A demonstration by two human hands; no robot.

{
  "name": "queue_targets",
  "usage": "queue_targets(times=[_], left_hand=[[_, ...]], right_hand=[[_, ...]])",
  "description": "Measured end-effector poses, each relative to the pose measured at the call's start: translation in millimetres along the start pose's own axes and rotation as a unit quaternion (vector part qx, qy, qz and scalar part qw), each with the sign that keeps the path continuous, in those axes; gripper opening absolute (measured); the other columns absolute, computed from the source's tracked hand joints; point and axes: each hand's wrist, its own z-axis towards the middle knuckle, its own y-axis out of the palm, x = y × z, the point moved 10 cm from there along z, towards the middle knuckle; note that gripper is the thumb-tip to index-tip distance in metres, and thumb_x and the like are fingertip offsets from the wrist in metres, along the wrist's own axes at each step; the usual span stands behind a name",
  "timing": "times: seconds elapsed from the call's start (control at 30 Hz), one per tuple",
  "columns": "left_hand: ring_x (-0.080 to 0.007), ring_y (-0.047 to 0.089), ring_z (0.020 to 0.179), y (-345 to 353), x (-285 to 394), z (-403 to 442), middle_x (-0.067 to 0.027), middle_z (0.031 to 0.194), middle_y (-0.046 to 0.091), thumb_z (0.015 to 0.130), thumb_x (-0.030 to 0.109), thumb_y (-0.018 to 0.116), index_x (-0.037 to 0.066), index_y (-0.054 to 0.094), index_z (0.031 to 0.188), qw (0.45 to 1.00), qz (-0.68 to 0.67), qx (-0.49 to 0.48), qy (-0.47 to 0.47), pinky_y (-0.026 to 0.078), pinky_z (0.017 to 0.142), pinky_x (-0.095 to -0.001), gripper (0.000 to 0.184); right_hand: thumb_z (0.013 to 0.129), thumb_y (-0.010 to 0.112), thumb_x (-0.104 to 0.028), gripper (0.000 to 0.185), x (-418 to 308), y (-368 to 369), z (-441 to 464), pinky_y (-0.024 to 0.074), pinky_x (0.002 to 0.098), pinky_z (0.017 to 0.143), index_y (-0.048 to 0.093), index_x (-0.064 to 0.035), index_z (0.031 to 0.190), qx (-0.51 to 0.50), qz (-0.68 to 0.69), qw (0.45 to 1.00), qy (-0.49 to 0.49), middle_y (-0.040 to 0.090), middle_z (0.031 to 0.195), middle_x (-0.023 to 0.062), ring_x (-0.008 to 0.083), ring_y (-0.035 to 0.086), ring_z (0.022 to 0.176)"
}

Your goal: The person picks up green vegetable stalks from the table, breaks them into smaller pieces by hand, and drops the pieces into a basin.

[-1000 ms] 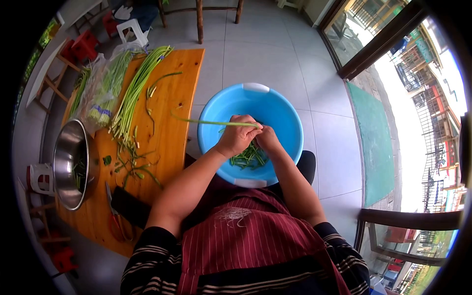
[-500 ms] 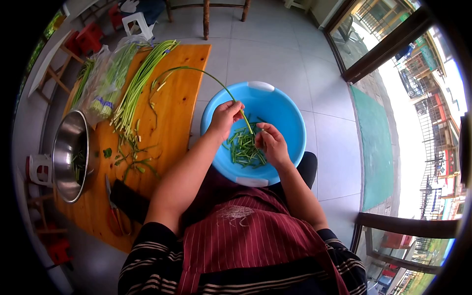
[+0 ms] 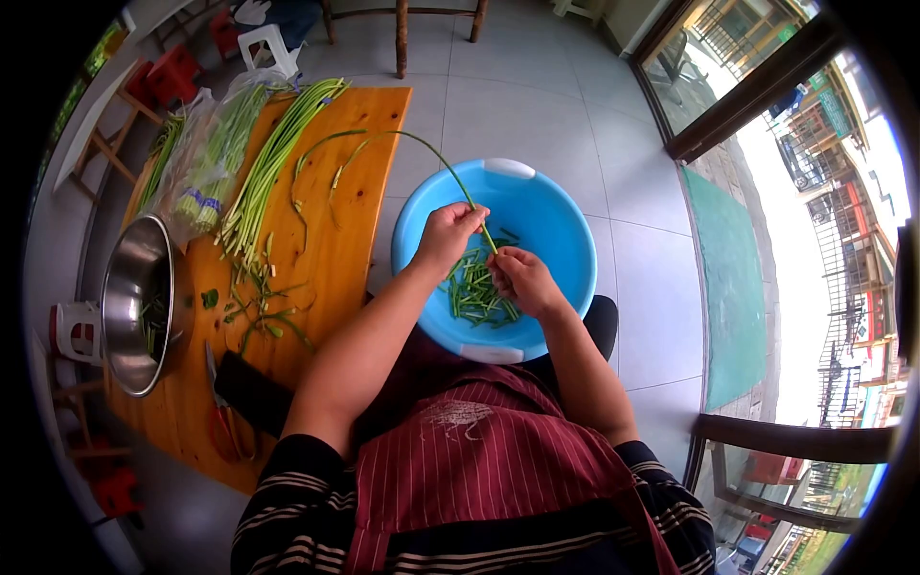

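My left hand (image 3: 448, 235) pinches a long green stem (image 3: 426, 147) above the blue basin (image 3: 410, 216). The stem arches up and left, over the wooden table's edge. Its lower end is between the fingers of my right hand (image 3: 523, 279), a little lower and to the right. Short cut green pieces (image 3: 471, 292) lie at the bottom of the basin, partly hidden under my right hand. A bundle of long stems (image 3: 278, 163) rests on the wooden table (image 3: 335, 264), with loose trimmings (image 3: 264, 311) below it.
On the table's left stand a steel bowl (image 3: 120, 307) with greens inside and a plastic bag (image 3: 206, 153) of stems. Scissors (image 3: 225, 422) lie beside a black object (image 3: 251, 393). Behind are stools (image 3: 268, 46) and part of a person (image 3: 287, 21). A glass door is right.
The stem, earlier held level with both hands together, now arches upward. My hands moved apart, and my right hand has since closed on its lower end. The view shifted slightly.
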Motion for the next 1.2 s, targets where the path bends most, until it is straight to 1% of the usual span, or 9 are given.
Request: queue_targets(times=[0.1,0.27,0.33,0.4,0.53,0.6,0.8,0.93,1.2], left_hand=[[-0.0142,0.054,0.074,6.6,33.0,-14.0,-0.0049,0.079,0.059,0.081,0.014,0.055,0.003,0.061,0.087,0.985,0.129,0.026,0.113,0.043,0.072,-0.0254,0.014],[-0.0235,0.056,0.069,61.1,70.9,-54.3,-0.0078,0.074,0.058,0.075,0.010,0.061,0.007,0.062,0.079,0.809,0.405,-0.033,0.424,0.045,0.064,-0.0275,0.006],[-0.0191,0.056,0.068,54.1,70.9,-47.8,-0.0054,0.073,0.058,0.078,0.011,0.058,0.006,0.061,0.080,0.832,0.380,-0.028,0.403,0.045,0.066,-0.0259,0.006],[-0.0128,0.054,0.068,9.2,33.2,-14.0,-0.0015,0.072,0.057,0.082,0.011,0.054,0.003,0.060,0.081,0.990,0.029,0.030,0.137,0.042,0.068,-0.0232,0.010],[-0.0088,0.051,0.067,-9.7,-9.6,-0.2,-0.0004,0.072,0.057,0.084,0.018,0.052,0.004,0.060,0.081,0.980,-0.191,0.051,-0.024,0.039,0.065,-0.0213,0.016],[-0.0081,0.051,0.067,-22.8,-10.0,5.6,-0.0008,0.072,0.057,0.084,0.020,0.052,0.006,0.060,0.081,0.982,-0.172,0.068,-0.027,0.038,0.064,-0.0204,0.016],[-0.0079,0.050,0.074,14.8,-14.8,-4.5,-0.0010,0.079,0.057,0.084,0.019,0.053,0.003,0.059,0.085,0.992,-0.029,-0.078,-0.092,0.039,0.067,-0.0215,0.017],[-0.0085,0.050,0.076,31.9,-18.9,-10.3,-0.0017,0.085,0.058,0.082,0.020,0.054,0.003,0.061,0.090,0.982,-0.029,-0.164,-0.086,0.039,0.071,-0.0213,0.020],[-0.0138,0.054,0.080,-1.7,1.6,-2.2,-0.0027,0.082,0.059,0.082,0.014,0.055,0.005,0.061,0.091,0.999,-0.047,0.018,-0.008,0.042,0.075,-0.0256,0.015]], right_hand=[[0.084,0.043,-0.015,0.015,0.5,-7.6,4.9,0.0308,0.0198,0.045,0.053,-0.0034,0.081,0.036,-0.069,0.997,-0.010,0.043,0.062,-0.0026,0.0062,0.037,0.050],[0.084,0.042,-0.014,0.016,-1.9,-21.3,10.6,0.0300,0.0199,0.044,0.052,-0.0026,0.078,0.096,-0.029,0.994,-0.046,0.043,0.060,-0.0025,0.0057,0.037,0.050],[0.084,0.042,-0.014,0.016,-1.5,-21.4,11.0,0.0300,0.0198,0.045,0.052,-0.0026,0.078,0.083,-0.028,0.994,-0.064,0.043,0.061,-0.0023,0.0057,0.037,0.050],[0.084,0.043,-0.014,0.016,-2.8,-17.9,6.3,0.0300,0.0197,0.045,0.052,-0.0027,0.078,0.068,-0.028,0.994,-0.080,0.043,0.061,-0.0021,0.0058,0.037,0.051],[0.087,0.042,-0.013,0.015,-35.1,19.1,-32.0,0.0313,0.0190,0.046,0.051,-0.0033,0.081,-0.020,-0.243,0.936,-0.254,0.044,0.063,-0.0016,0.0058,0.037,0.052],[0.088,0.041,-0.013,0.014,-40.3,35.3,-43.6,0.0317,0.0187,0.047,0.051,-0.0035,0.083,-0.043,-0.358,0.873,-0.328,0.044,0.064,-0.0014,0.0057,0.037,0.052],[0.089,0.040,-0.017,0.020,-12.3,-16.5,-9.9,0.0340,0.0187,0.049,0.053,-0.0025,0.093,0.068,0.083,0.989,-0.107,0.048,0.069,-0.0007,0.0066,0.042,0.056],[0.089,0.042,-0.020,0.021,-17.2,3.7,-9.1,0.0320,0.0171,0.048,0.054,-0.0029,0.091,0.008,0.020,0.998,-0.053,0.047,0.068,-0.0014,0.0052,0.040,0.055],[0.085,0.045,-0.015,0.016,-0.5,-8.6,0.7,0.0270,0.0182,0.042,0.055,-0.0028,0.084,0.021,-0.012,0.999,-0.023,0.044,0.061,-0.0028,0.0040,0.037,0.047]])
